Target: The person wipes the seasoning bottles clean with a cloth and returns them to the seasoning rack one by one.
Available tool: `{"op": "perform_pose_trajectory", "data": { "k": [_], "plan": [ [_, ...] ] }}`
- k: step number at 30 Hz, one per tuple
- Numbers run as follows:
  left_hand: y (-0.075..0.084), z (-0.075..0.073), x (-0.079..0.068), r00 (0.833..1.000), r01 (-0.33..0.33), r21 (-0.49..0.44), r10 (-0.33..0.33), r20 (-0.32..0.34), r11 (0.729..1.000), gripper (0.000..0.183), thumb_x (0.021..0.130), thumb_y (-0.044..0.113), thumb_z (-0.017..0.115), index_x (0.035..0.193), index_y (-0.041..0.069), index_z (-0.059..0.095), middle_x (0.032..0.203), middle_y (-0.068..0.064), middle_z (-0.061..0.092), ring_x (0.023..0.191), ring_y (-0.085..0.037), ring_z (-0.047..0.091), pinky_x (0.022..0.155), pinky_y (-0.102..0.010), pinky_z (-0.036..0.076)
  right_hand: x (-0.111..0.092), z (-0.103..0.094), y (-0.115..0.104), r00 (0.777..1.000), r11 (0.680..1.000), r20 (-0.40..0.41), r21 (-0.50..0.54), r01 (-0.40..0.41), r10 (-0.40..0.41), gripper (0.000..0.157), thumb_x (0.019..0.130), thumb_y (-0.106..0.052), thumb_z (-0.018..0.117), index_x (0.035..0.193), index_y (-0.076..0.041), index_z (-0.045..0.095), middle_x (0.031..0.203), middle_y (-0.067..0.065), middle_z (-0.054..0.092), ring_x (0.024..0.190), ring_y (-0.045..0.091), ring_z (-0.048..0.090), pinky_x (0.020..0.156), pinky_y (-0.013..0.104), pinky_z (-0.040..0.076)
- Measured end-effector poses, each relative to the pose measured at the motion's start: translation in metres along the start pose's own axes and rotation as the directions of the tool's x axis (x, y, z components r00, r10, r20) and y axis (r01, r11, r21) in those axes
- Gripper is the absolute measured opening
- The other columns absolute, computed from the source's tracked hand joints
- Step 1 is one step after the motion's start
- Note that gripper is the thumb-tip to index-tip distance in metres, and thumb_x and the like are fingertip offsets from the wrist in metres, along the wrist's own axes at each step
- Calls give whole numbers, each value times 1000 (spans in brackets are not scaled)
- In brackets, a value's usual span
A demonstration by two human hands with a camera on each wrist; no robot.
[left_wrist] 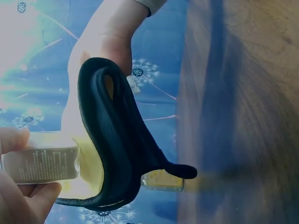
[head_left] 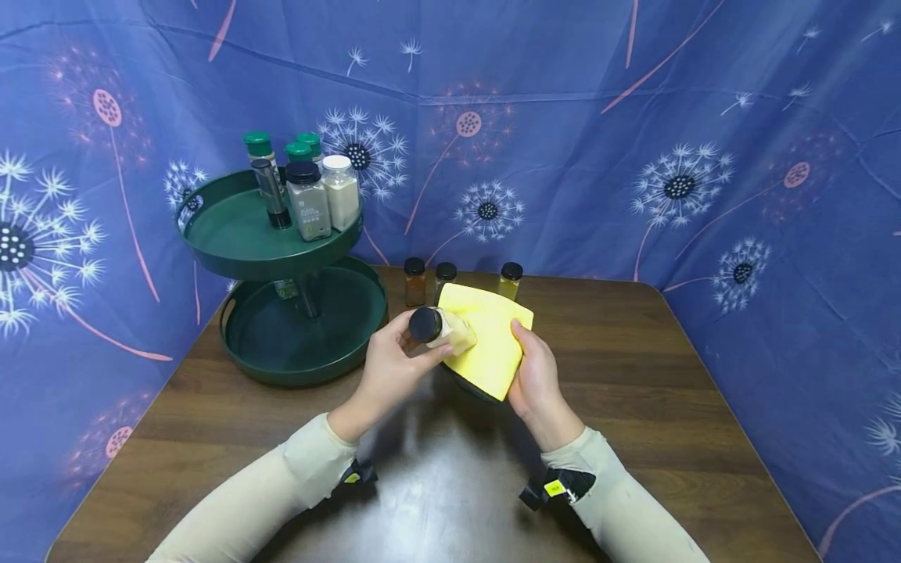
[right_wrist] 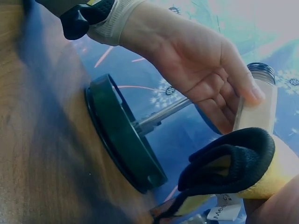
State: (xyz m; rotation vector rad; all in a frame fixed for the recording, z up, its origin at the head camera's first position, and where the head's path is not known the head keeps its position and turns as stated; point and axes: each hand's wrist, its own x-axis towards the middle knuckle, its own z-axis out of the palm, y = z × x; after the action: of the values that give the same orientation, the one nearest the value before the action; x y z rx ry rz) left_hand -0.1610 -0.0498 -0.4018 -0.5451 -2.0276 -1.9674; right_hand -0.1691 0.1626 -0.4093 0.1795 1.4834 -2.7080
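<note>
My left hand [head_left: 385, 371] grips a clear spice jar [head_left: 459, 335] with a black lid, tilted, its pale contents showing through. Printed text covers the side of the jar [left_wrist: 44, 164] in the left wrist view. The jar's lower end meets a yellow cloth [head_left: 498, 332], which my right hand [head_left: 538, 381] holds at its right edge, thumb on top. Seen from the wrists, the cloth [left_wrist: 114, 144] has a dark underside and is folded over; a white tag [right_wrist: 226, 207] hangs from it. The right hand's fingers are mostly hidden behind the cloth.
To the left stands a two-tier green turntable rack [head_left: 242, 262]; several jars and shakers, including a black-lidded jar [head_left: 308, 205] and a white-lidded jar [head_left: 341, 194], crowd its upper tier. Behind the cloth, small black-capped bottles [head_left: 415, 283] stand near the back edge of the wooden table [head_left: 619, 375].
</note>
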Motion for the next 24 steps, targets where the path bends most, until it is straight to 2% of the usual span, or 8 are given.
{"op": "perform_pose_trajectory", "data": {
  "k": [5, 9, 15, 19, 24],
  "plan": [
    [-5, -2, -4, 1000, 14, -34, -14, 13, 999, 48, 78, 5, 89, 121, 5, 68, 115, -10, 72, 106, -19, 71, 94, -30, 55, 1, 1, 6, 1000, 1000, 8, -17, 25, -25, 39, 110, -27, 45, 139, -1, 46, 121, 4, 65, 114, 15, 64, 95, 30, 53],
    [-7, -3, -5, 999, 25, -40, -23, 34, 999, 46, 79, 7, 88, 121, 7, 68, 115, -9, 72, 107, -19, 71, 95, -30, 55, 0, 3, 8, 999, 999, 25, -22, 25, -25, 37, 110, -25, 44, 137, 0, 47, 117, 4, 67, 111, 15, 65, 93, 30, 54],
    [-3, -3, -10, 996, 39, -56, -34, 84, 998, 48, 81, 7, 87, 124, 9, 67, 118, -7, 72, 110, -19, 71, 95, -31, 55, -2, 5, 14, 997, 998, 76, -52, -26, 30, 40, 111, -26, 42, 140, 1, 45, 120, 6, 65, 114, 16, 64, 95, 31, 54],
    [-3, -2, -13, 995, 1, -35, 2, 104, 999, 49, 81, 9, 87, 126, 10, 67, 117, -4, 74, 108, -18, 71, 93, -35, 57, -5, 6, 20, 988, 992, 119, -87, -87, 97, 43, 111, -28, 42, 140, 3, 45, 118, 7, 67, 111, 16, 68, 94, 32, 56],
    [-5, -4, -14, 992, -72, 26, 69, 107, 997, 48, 81, 12, 88, 124, 10, 67, 114, -2, 75, 106, -17, 73, 89, -36, 59, -5, 6, 21, 985, 984, 117, -135, -112, 128, 39, 110, -28, 44, 130, 5, 52, 103, 6, 73, 95, 15, 73, 83, 31, 60]
  ]
}}
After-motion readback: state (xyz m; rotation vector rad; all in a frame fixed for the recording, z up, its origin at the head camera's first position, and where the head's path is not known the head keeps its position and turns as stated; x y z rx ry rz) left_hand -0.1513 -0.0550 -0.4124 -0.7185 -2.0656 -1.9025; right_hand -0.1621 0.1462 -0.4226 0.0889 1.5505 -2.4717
